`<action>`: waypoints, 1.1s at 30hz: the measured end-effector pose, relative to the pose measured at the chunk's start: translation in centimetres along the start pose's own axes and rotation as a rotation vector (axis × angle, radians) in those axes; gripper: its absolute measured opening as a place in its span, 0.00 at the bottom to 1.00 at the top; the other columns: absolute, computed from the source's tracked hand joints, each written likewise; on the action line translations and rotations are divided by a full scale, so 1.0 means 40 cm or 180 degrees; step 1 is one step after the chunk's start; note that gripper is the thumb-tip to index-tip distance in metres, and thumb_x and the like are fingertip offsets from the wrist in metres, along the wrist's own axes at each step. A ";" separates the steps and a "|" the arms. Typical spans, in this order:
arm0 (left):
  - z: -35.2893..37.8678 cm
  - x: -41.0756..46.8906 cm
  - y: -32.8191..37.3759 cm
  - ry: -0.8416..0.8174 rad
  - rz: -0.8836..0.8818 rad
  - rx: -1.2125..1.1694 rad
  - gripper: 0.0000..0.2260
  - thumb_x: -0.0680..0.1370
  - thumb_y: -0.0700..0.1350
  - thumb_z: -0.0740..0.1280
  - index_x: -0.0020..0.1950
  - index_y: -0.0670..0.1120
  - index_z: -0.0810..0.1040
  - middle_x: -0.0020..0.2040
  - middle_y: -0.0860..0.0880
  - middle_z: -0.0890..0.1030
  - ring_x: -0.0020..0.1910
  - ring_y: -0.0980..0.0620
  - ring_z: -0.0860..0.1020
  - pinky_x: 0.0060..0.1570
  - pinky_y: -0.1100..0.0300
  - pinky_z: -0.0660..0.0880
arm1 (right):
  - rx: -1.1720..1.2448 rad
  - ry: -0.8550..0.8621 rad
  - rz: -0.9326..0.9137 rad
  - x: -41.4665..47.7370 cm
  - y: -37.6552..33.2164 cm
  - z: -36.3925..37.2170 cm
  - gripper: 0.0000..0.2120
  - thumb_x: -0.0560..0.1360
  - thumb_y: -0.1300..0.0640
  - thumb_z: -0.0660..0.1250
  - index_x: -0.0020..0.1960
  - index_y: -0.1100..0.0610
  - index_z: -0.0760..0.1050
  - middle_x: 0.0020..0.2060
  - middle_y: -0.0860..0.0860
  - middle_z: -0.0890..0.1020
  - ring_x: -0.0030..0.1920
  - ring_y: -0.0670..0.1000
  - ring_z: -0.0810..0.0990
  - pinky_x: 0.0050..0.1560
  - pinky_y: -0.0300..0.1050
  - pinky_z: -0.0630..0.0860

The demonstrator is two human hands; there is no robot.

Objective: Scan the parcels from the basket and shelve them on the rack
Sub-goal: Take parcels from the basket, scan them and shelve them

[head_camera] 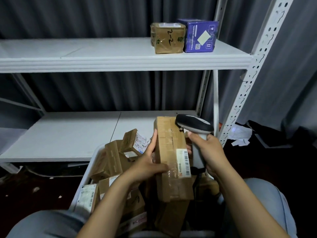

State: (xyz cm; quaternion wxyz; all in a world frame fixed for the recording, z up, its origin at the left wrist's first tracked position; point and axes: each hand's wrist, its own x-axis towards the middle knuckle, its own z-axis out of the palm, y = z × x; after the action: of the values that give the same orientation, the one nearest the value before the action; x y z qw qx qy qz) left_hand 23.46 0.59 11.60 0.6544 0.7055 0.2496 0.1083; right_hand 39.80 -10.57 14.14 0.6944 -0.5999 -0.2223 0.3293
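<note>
My left hand [148,161] grips a long brown cardboard parcel [171,148] by its left side and holds it upright above the basket. A white barcode label [184,163] sits on the parcel's right edge. My right hand [208,152] grips the handle of a grey and black barcode scanner [194,125], whose head points at the parcel's top right corner. Below, a white basket [86,179] holds several brown parcels [118,158].
A white metal rack [120,63] stands in front. Its upper shelf carries a brown box [168,38] and a purple box [199,36] at the right. The lower shelf [68,134] is bare where it shows. My knees flank the basket. Paper scraps lie on the dark floor.
</note>
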 end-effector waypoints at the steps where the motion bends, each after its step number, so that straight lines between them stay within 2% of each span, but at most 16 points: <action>1: -0.004 0.000 -0.002 -0.0017 -0.0010 0.0092 0.50 0.71 0.34 0.73 0.75 0.66 0.44 0.59 0.67 0.69 0.57 0.63 0.75 0.49 0.67 0.78 | -0.0012 0.0008 0.0023 0.000 0.003 -0.002 0.07 0.77 0.59 0.69 0.49 0.64 0.78 0.32 0.57 0.81 0.29 0.53 0.77 0.35 0.44 0.76; 3: -0.015 0.001 0.003 0.0267 -0.0062 0.0252 0.46 0.71 0.35 0.74 0.75 0.65 0.52 0.58 0.66 0.70 0.51 0.67 0.76 0.44 0.69 0.76 | 0.0016 -0.0081 0.0084 0.000 0.003 -0.002 0.05 0.77 0.61 0.68 0.49 0.63 0.77 0.33 0.56 0.82 0.29 0.51 0.79 0.32 0.43 0.78; 4: -0.025 0.001 0.005 0.0469 -0.0095 0.0281 0.42 0.70 0.37 0.75 0.73 0.65 0.58 0.58 0.63 0.73 0.51 0.64 0.77 0.45 0.66 0.77 | -0.0059 -0.0121 0.0112 -0.002 -0.002 -0.002 0.04 0.77 0.61 0.67 0.48 0.63 0.77 0.33 0.56 0.82 0.29 0.51 0.79 0.31 0.42 0.79; 7: -0.081 0.006 -0.003 0.0948 -0.0177 0.0219 0.31 0.63 0.47 0.77 0.62 0.67 0.73 0.60 0.53 0.78 0.54 0.53 0.80 0.56 0.48 0.78 | -0.0822 -0.0188 0.0019 -0.004 -0.019 -0.021 0.06 0.77 0.60 0.68 0.46 0.64 0.77 0.32 0.57 0.80 0.27 0.51 0.77 0.29 0.41 0.78; 9: -0.127 0.011 -0.013 0.1113 -0.0158 0.0198 0.28 0.59 0.50 0.76 0.57 0.66 0.77 0.59 0.53 0.80 0.56 0.53 0.80 0.60 0.48 0.76 | -0.1418 -0.0331 -0.0103 0.000 -0.030 -0.041 0.09 0.76 0.59 0.70 0.47 0.67 0.77 0.27 0.57 0.78 0.26 0.52 0.75 0.29 0.43 0.75; 12: -0.180 0.018 -0.014 0.1270 -0.0193 0.0313 0.25 0.58 0.50 0.75 0.55 0.62 0.80 0.57 0.51 0.82 0.55 0.51 0.80 0.60 0.53 0.75 | -0.1989 -0.0617 -0.0188 -0.001 -0.046 -0.050 0.05 0.74 0.58 0.71 0.46 0.60 0.79 0.28 0.60 0.78 0.29 0.55 0.75 0.33 0.48 0.74; 15: -0.216 0.026 -0.011 0.1328 -0.0215 0.0284 0.22 0.61 0.47 0.75 0.54 0.60 0.81 0.55 0.48 0.83 0.52 0.51 0.81 0.58 0.55 0.76 | -0.2437 -0.0801 -0.0247 0.000 -0.053 -0.043 0.04 0.73 0.56 0.72 0.42 0.53 0.77 0.27 0.53 0.79 0.27 0.54 0.75 0.32 0.49 0.75; 17: -0.231 0.029 -0.007 0.1340 -0.0206 0.0285 0.22 0.62 0.46 0.74 0.55 0.58 0.81 0.54 0.48 0.83 0.51 0.51 0.81 0.59 0.53 0.76 | -0.2669 -0.0965 -0.0246 0.001 -0.054 -0.039 0.05 0.72 0.56 0.73 0.45 0.53 0.77 0.29 0.51 0.81 0.28 0.54 0.77 0.34 0.51 0.78; 20: -0.247 0.031 -0.007 0.1316 -0.0212 0.0330 0.22 0.62 0.46 0.73 0.56 0.58 0.81 0.54 0.48 0.83 0.51 0.49 0.82 0.59 0.51 0.76 | -0.2963 -0.1094 -0.0261 -0.002 -0.055 -0.040 0.13 0.71 0.53 0.74 0.53 0.54 0.77 0.39 0.53 0.84 0.35 0.57 0.82 0.38 0.53 0.80; 23: -0.256 0.032 -0.009 0.1305 -0.0241 0.0352 0.23 0.62 0.46 0.73 0.56 0.59 0.81 0.55 0.47 0.83 0.52 0.49 0.82 0.59 0.50 0.76 | -0.3024 -0.1112 -0.0298 -0.010 -0.061 -0.045 0.16 0.69 0.49 0.74 0.55 0.52 0.77 0.43 0.52 0.85 0.40 0.56 0.84 0.43 0.56 0.82; 25: -0.258 0.033 -0.013 0.1316 -0.0253 0.0384 0.22 0.62 0.47 0.74 0.56 0.60 0.81 0.54 0.48 0.83 0.52 0.48 0.82 0.59 0.50 0.76 | -0.3015 -0.1090 -0.0342 -0.012 -0.068 -0.052 0.11 0.71 0.52 0.74 0.52 0.49 0.78 0.41 0.49 0.85 0.39 0.52 0.83 0.43 0.50 0.82; 26: -0.259 0.034 -0.016 0.1327 -0.0250 0.0386 0.22 0.62 0.47 0.74 0.55 0.60 0.81 0.54 0.49 0.83 0.53 0.49 0.82 0.60 0.50 0.76 | -0.2975 -0.1080 -0.0349 -0.014 -0.072 -0.057 0.07 0.72 0.54 0.74 0.48 0.48 0.77 0.37 0.47 0.84 0.36 0.48 0.83 0.40 0.45 0.81; 28: -0.257 0.034 -0.017 0.1331 -0.0233 0.0388 0.21 0.62 0.48 0.74 0.53 0.61 0.81 0.54 0.49 0.83 0.53 0.49 0.82 0.60 0.50 0.76 | -0.2926 -0.1061 -0.0397 -0.021 -0.081 -0.061 0.10 0.73 0.57 0.73 0.40 0.46 0.74 0.26 0.39 0.80 0.29 0.39 0.78 0.33 0.33 0.74; 29: -0.256 0.033 -0.017 0.1332 -0.0225 0.0391 0.21 0.62 0.48 0.74 0.53 0.61 0.81 0.55 0.49 0.83 0.53 0.49 0.82 0.59 0.51 0.76 | -0.2925 -0.1044 -0.0419 -0.022 -0.084 -0.062 0.11 0.73 0.57 0.73 0.39 0.45 0.73 0.24 0.37 0.79 0.28 0.36 0.77 0.33 0.30 0.71; 31: -0.255 0.034 -0.020 0.1315 -0.0180 0.0371 0.20 0.66 0.44 0.75 0.56 0.59 0.81 0.55 0.48 0.83 0.53 0.48 0.82 0.58 0.53 0.76 | -0.2952 -0.1025 -0.0425 -0.024 -0.089 -0.061 0.10 0.72 0.56 0.73 0.40 0.45 0.74 0.28 0.40 0.79 0.31 0.37 0.77 0.38 0.34 0.73; 33: -0.253 0.036 -0.021 0.1278 -0.0138 0.0347 0.20 0.71 0.39 0.74 0.60 0.54 0.80 0.56 0.47 0.83 0.53 0.48 0.81 0.56 0.55 0.76 | -0.2995 -0.1036 -0.0396 -0.025 -0.091 -0.060 0.08 0.72 0.56 0.74 0.41 0.46 0.76 0.31 0.43 0.80 0.32 0.42 0.78 0.38 0.41 0.75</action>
State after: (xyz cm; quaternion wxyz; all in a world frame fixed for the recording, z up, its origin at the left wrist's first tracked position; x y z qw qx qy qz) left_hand 19.68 10.11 11.73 0.5545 0.6987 0.3955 0.2189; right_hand 41.50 -13.16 17.36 0.3232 -0.7745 -0.4876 0.2407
